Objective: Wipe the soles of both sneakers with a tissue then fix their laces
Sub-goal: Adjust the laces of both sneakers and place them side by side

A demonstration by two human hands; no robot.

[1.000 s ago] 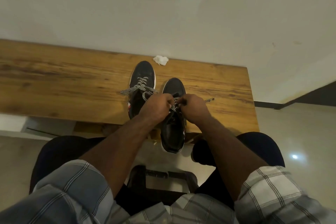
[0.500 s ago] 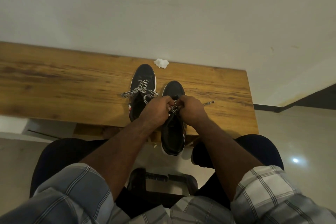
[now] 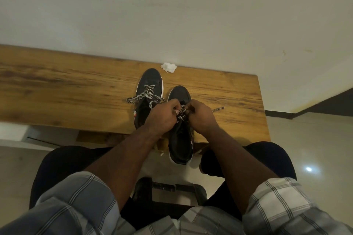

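Two dark sneakers stand side by side on a wooden table, toes pointing away from me. The left sneaker has its black-and-white laces spread loose across the tongue. The right sneaker sits nearer, its heel hanging over the table's front edge. My left hand and my right hand are closed over its tongue, each pinching the checkered lace. One lace end trails to the right on the wood. A crumpled white tissue lies by the far edge.
A pale wall rises right behind the table. The table's right end stops near a dark skirting strip. Glossy floor tiles lie to the right. My knees and a dark stool frame are below the table's front edge.
Both hands have stayed on the right sneaker's lace, shifting slightly as the fingers work it. The view has drifted a little downward. The left sneaker and tissue have not moved.
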